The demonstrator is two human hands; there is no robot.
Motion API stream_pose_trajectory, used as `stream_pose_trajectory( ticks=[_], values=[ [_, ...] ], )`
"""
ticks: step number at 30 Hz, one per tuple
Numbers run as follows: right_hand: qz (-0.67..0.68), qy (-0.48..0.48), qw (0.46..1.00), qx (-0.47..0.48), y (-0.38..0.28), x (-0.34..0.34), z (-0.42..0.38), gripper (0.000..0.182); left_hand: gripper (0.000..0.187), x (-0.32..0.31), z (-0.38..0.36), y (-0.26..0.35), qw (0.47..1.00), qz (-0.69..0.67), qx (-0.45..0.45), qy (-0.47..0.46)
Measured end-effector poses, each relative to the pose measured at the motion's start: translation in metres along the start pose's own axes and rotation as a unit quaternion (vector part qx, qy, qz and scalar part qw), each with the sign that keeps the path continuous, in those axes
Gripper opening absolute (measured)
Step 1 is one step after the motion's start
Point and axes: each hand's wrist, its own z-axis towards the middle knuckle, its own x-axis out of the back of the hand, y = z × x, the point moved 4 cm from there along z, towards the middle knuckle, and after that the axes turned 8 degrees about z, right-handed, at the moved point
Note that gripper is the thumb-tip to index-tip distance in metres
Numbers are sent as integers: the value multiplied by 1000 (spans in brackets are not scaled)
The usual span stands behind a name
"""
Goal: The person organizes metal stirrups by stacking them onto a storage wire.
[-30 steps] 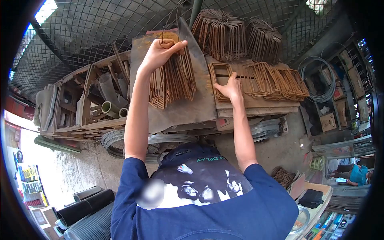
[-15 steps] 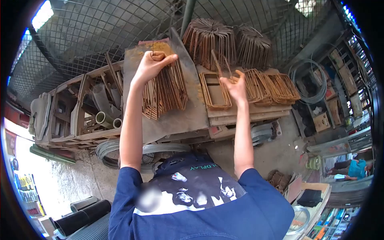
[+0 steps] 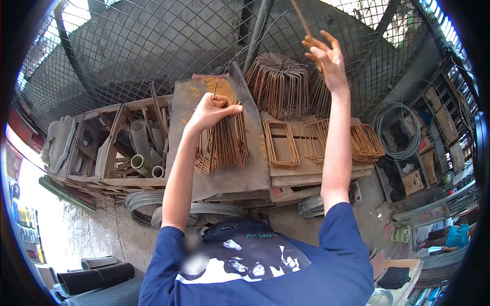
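Note:
My left hand [image 3: 217, 109] is closed at the top of a hanging bundle of rusty rectangular wire frames [image 3: 224, 145], over a metal sheet [image 3: 258, 173]. A wire shows at the top of its fist. Raised high at the right, my right hand [image 3: 326, 58] has its fingers round a thin brown rod-like piece [image 3: 302, 19] that reaches the upper picture edge. Below it, loose rectangular frames [image 3: 280, 145] lie on boards, with another row of frames [image 3: 366, 143] to the right. A round bundle of frames [image 3: 279, 84] stands against the mesh.
Wire mesh [image 3: 153, 51] rises behind the bench. At the left stands a wooden rack [image 3: 115, 178] with pipes. Wire coils [image 3: 138, 204] lie on the floor, and another coil [image 3: 398, 125] is at the right. A person in a teal top [image 3: 457, 236] is at the far right.
My right hand has gone up and to the right, away from the loose frames, with the thin piece. My left hand still grips the bundle. The camera view has tilted upward.

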Motion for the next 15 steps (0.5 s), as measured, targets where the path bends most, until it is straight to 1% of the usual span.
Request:
stream_pose_trajectory(
  ticks=[2, 3, 4, 6, 7, 8, 10, 11, 12, 14, 15],
  values=[
    [-61, -79, 994, -52, 4, -12, 5, 87, 62, 0, -1, 0, 1000, 14, 16, 7],
    [-74, -97, 991, -61, 3, -22, -3, 92, 62, 0, -2, 2, 1000, 5, 17, 9],
    [-57, -118, 987, -98, 10, -26, -11, 94, 62, -1, -2, 3, 1000, 5, 19, 14],
    [-10, -164, 983, -84, 34, -29, -35, 95, 63, -1, -3, 2, 999, -22, 18, 16],
    [4, -162, 980, -113, 41, -32, -49, 96, 62, 1, -3, 2, 999, 15, 36, 7],
    [-4, -172, 978, -119, 53, -31, -63, 96, 62, 3, -3, 0, 999, 15, 44, 15],
    [4, -164, 976, -141, 67, -31, -90, 98, 61, 1, -2, -1, 999, 20, 33, 4],
    [9, -160, 976, -146, 71, -32, -102, 99, 56, 1, -1, -2, 999, 33, 27, 2],
    [13, -156, 976, -149, 75, -33, -113, 100, 56, 2, -1, -4, 999, 33, 32, 2],
    [29, -154, 976, -153, 80, -33, -127, 101, 50, 2, 1, -3, 1000, 9, -1, -3],
    [14, -153, 976, -153, 80, -35, -133, 102, 42, 2, 2, -2, 1000, -12, 5, -9]
  ],
)
